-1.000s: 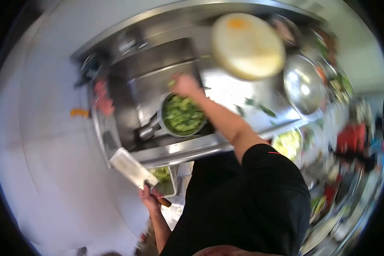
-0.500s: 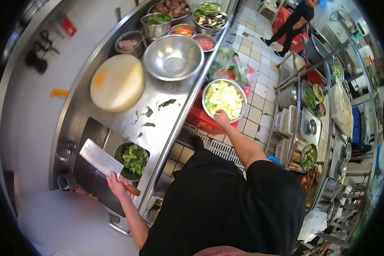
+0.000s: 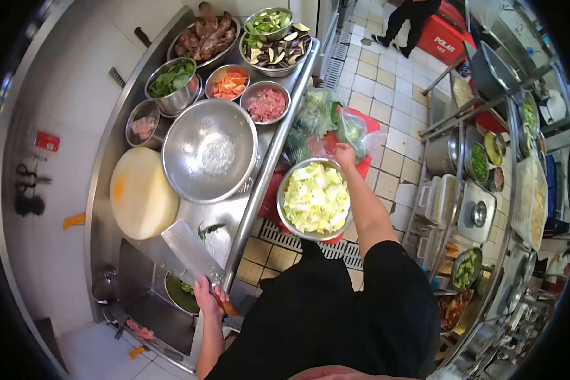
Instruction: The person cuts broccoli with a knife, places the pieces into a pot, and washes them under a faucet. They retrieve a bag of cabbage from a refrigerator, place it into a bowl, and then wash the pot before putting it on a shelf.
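Here's my left grip (image 3: 208,299), clamped round the wooden handle (image 3: 227,307) of the cleaver (image 3: 199,256), its broad blade slanting out toward the round cutting board (image 3: 142,193) on the steel tabletop (image 3: 231,214). Across on the other side, my right grip (image 3: 344,156) is down at the plastic bags (image 3: 354,130), just beyond the metal bowl (image 3: 281,206); whether it's closed on anything, I can't tell. Chopped pale leaves (image 3: 315,196) heap that bowl, and a steel colander (image 3: 210,151) stands beside the board.
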Demonstrator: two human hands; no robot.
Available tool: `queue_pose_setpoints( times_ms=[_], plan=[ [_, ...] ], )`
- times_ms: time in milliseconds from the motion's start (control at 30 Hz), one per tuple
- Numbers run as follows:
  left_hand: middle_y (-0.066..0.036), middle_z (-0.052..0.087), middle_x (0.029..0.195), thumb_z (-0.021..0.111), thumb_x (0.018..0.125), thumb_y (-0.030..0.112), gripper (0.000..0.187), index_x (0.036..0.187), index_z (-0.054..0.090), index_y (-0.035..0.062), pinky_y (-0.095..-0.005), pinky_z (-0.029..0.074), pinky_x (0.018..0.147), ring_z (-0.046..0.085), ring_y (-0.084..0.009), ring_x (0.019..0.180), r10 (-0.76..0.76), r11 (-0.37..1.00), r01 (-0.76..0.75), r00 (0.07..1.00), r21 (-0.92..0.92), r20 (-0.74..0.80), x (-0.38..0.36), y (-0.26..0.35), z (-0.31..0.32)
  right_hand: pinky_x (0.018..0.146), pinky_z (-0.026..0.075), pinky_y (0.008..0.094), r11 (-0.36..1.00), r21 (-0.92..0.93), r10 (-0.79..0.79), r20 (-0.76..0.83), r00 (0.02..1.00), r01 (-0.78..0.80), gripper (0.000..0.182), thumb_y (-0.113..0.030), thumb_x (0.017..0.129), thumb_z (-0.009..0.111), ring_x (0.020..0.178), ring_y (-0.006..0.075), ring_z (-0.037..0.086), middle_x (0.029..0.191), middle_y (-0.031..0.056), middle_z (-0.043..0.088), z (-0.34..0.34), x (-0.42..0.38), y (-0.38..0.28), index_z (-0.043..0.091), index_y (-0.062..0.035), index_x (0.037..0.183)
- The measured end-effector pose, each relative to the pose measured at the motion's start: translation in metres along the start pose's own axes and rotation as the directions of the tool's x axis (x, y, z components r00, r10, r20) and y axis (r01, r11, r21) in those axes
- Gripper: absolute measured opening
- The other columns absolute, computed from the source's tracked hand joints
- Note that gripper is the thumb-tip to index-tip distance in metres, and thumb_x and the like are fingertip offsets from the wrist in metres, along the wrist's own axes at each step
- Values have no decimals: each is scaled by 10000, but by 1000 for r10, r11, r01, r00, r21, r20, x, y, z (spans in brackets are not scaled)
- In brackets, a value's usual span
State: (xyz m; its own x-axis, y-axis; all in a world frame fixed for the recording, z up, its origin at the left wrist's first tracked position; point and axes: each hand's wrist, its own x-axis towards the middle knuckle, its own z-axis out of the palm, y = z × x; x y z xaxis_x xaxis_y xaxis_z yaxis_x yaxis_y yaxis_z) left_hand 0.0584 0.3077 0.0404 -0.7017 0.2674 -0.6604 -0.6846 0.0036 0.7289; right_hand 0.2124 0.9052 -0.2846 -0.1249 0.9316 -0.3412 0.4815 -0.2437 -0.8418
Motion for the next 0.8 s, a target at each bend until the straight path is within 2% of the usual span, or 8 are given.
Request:
queue_pose_setpoints(
  times_ms=[133, 167, 267, 367, 567, 667, 733, 800],
  plan=[
    [-43, 452, 572, 514, 1031, 385, 188, 1025, 428, 218, -346, 415, 370, 446, -188, 384, 16, 999, -13, 998, 37, -66, -3, 6, 28, 612, 531, 399, 984, 58, 171, 14, 985, -171, 268, -166, 834, 609, 687, 240, 685, 868, 136, 713, 52, 67, -10, 683, -22, 1048],
    [-35, 429, 563, 517, 1024, 403, 214, 1023, 431, 207, -344, 413, 357, 437, -185, 379, 55, 996, -50, 997, 68, -62, -4, 8, 33, 652, 534, 393, 967, 14, 253, 46, 966, -254, 314, -173, 843, 597, 747, 272, 691, 955, 175, 708, 19, 8, -107, 650, 4, 1098],
    [-27, 404, 553, 535, 1010, 417, 243, 1009, 440, 193, -342, 416, 343, 432, -181, 379, 108, 989, -96, 988, 113, -106, -9, 12, 47, 707, 534, 398, 989, 44, 145, -21, 989, -144, 384, -210, 841, 606, 824, 312, 691, 1031, 216, 696, 124, 150, 57, 616, 31, 1139],
    [-37, 417, 564, 505, 1030, 330, 142, 1032, 440, 203, -340, 418, 333, 441, -180, 377, 89, 995, -77, 976, 69, -197, -13, 12, 35, 757, 519, 460, 951, -31, 282, -314, 907, -307, 393, -213, 838, 614, 868, 351, 676, 1022, 219, 695, 144, 153, 45, 612, 27, 1149],
    [-23, 402, 567, 517, 1026, 349, 182, 995, 440, 188, -340, 420, 330, 440, -172, 377, 93, 995, -80, 972, 67, -216, -9, 5, 15, 534, 433, 479, 752, 260, 555, 246, 795, -606, 270, -307, 835, 690, 640, 308, 584, 721, 125, 605, 68, 81, -69, 669, -38, 817],
    [-23, 406, 567, 517, 1028, 356, 204, 1001, 444, 168, -338, 435, 334, 448, -167, 379, 102, 993, -90, 974, 70, -201, -5, 6, 19, 470, 381, 441, 624, 496, 526, 306, 794, -604, 335, -360, 832, 704, 547, 240, 510, 646, 99, 545, 118, 142, 21, 618, -87, 658],
    [-27, 415, 568, 520, 1027, 361, 208, 1009, 446, 167, -339, 445, 339, 459, -168, 382, 87, 994, -77, 987, 78, -133, -1, 8, 8, 457, 391, 424, 664, 238, 558, 474, 682, -709, 326, -393, 856, 673, 510, 202, 480, 656, 90, 559, 81, 100, -41, 606, -103, 724],
    [-31, 424, 565, 518, 1027, 355, 197, 1014, 448, 170, -339, 449, 342, 464, -169, 382, 88, 992, -79, 992, 98, -94, 0, 14, 4, 432, 400, 393, 522, 606, 423, 428, 799, -601, 332, -430, 886, 628, 488, 202, 481, 664, 80, 564, 94, 98, -33, 584, -116, 791]
  ],
)
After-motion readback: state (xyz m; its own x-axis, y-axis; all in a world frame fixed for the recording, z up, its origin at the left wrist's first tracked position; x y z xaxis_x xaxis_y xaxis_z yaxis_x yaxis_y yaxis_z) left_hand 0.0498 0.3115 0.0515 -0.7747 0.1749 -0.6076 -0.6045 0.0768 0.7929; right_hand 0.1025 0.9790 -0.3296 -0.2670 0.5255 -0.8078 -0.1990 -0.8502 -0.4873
